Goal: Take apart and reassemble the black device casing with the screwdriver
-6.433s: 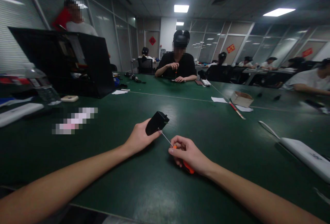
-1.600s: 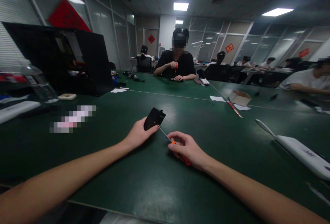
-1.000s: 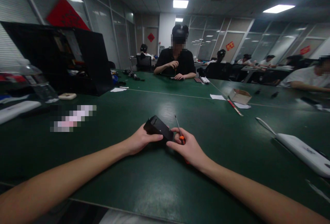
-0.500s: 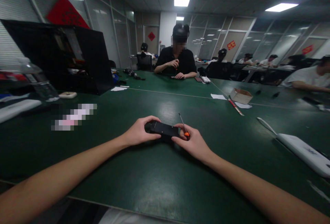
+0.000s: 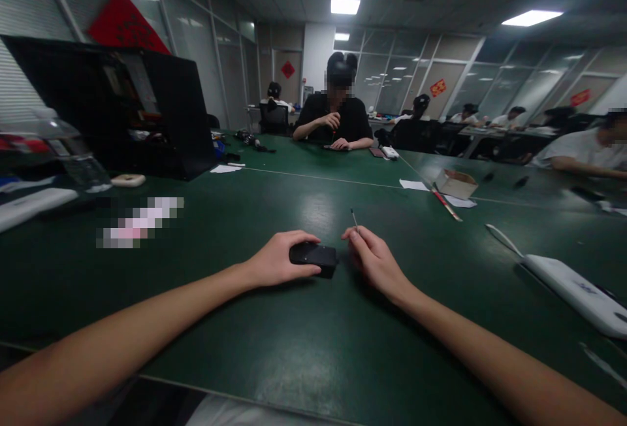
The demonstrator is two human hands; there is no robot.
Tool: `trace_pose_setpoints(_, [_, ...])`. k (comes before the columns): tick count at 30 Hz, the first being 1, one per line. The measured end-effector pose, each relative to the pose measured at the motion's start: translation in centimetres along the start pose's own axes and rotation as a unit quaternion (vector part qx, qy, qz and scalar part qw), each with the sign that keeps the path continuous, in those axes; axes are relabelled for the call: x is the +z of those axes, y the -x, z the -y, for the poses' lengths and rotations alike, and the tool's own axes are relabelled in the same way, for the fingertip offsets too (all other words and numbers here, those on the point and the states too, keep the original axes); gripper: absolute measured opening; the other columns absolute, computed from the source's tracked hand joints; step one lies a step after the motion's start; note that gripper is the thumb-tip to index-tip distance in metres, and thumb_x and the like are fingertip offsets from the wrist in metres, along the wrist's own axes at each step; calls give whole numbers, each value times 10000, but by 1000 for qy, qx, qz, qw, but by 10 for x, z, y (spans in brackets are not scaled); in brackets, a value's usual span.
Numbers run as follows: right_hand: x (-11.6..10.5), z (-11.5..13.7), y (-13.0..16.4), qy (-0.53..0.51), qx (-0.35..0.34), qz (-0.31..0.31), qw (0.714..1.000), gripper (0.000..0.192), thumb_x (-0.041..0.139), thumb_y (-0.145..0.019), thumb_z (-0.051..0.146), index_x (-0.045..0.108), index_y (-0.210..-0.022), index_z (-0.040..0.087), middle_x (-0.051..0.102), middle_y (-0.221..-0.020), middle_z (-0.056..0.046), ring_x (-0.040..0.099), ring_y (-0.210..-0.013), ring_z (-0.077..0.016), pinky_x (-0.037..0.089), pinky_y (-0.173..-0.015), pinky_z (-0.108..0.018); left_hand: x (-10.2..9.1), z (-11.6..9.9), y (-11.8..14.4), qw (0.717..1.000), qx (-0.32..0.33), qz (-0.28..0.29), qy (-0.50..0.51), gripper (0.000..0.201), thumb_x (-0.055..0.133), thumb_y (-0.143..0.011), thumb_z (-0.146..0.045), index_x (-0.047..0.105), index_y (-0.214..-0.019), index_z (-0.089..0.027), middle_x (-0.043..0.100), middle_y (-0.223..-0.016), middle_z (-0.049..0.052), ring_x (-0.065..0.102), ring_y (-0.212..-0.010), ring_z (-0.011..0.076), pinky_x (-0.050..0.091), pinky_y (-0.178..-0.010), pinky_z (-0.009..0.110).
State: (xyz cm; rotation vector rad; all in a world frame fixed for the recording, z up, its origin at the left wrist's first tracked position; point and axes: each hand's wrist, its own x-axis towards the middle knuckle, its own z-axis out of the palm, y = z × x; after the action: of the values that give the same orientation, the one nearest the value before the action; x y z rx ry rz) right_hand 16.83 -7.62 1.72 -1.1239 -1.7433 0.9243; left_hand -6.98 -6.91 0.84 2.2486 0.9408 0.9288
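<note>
A small black rectangular box (image 5: 318, 256) with tiny bright dots on its top sits on the green table (image 5: 274, 341). My left hand (image 5: 277, 259) is closed around its left end, thumb on the near side and fingers on the far side. To the right, apart from the box, my right hand (image 5: 375, 256) pinches a screwdriver (image 5: 353, 217). Its thin metal shaft points up and away from me, while my fingers hide the handle.
Across the table a person in black (image 5: 333, 115) works with a tool. At left stand a black open-sided case (image 5: 181, 112) and a clear bottle (image 5: 81, 158). A white power bank (image 5: 573, 289) with a cable lies right, below a small cardboard box (image 5: 455, 184).
My right hand has let go of the black box and moved slightly right, its fingers now closed on the screwdriver. The box has turned a little and sits lower in my left hand.
</note>
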Motion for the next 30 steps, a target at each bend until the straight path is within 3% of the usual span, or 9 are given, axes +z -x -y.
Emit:
trace_pose_setpoints(4, [-4,-4,-2,-28,-21,8,999,311,419,-973,488,500,-831,224,488,-748,23,513,-643,-137,426,-611,-270,8,-5,-2,1000,-4,-21,-21,410,710,-788,-456,709,-1095,-185,717,-1046,87,653,-948,247,478,-861,344])
trace_pose_setpoints(8, [-3,-3,0,88,-34,96,991,214,560,-918,417,557,-881,207,545,-722,27,503,-616,-130,399,-607,-270,5,-4,2,996,-56,-57,43,407,730,-772,-421,691,-1097,-180,706,-1071,81,645,-974,246,473,-869,343])
trace_pose_setpoints(10, [-3,-2,1,136,-50,111,983,197,582,-905,391,606,-918,195,595,-743,10,524,-641,-138,394,-616,-272,1,-1,4,994,-69,-49,69,410,737,-764,-406,676,-1098,-177,700,-1064,76,638,-972,243,473,-862,338])
trace_pose_setpoints(15, [-12,-2,-3,150,-78,59,984,302,477,-962,391,664,-1106,203,689,-899,-49,612,-799,-194,453,-723,-322,-3,5,8,989,-60,-38,127,400,710,-789,-392,608,-1109,-175,662,-1054,71,618,-941,220,474,-838,318])
trace_pose_setpoints(18, [-21,-5,-8,175,-105,48,978,309,481,-961,360,680,-1148,215,693,-1026,-74,621,-918,-221,459,-825,-365,-1,8,9,984,-53,-44,167,391,698,-799,-372,576,-1114,-177,648,-1073,75,614,-958,214,471,-849,309])
trace_pose_setpoints(21, [-25,-7,-13,197,-116,39,973,323,523,-926,310,669,-1200,220,665,-1017,-83,605,-906,-223,459,-848,-389,1,9,10,978,-61,-46,193,398,711,-779,-352,568,-1108,-179,659,-1064,77,625,-964,221,479,-846,313])
trace_pose_setpoints(27, [-19,-11,-12,49,-49,-20,997,311,574,-893,374,643,-1143,203,663,-1063,-84,619,-966,-228,483,-860,-385,0,7,12,972,-68,-52,219,449,720,-774,-307,603,-1186,-172,679,-1166,106,641,-1076,261,478,-956,371])
trace_pose_setpoints(30, [-16,-18,-12,37,-31,18,999,347,574,-895,381,598,-1184,189,671,-1068,-84,628,-982,-224,486,-861,-378,0,6,12,971,-57,-60,224,471,725,-779,-289,612,-1222,-177,656,-1233,113,618,-1145,268,453,-1023,389])
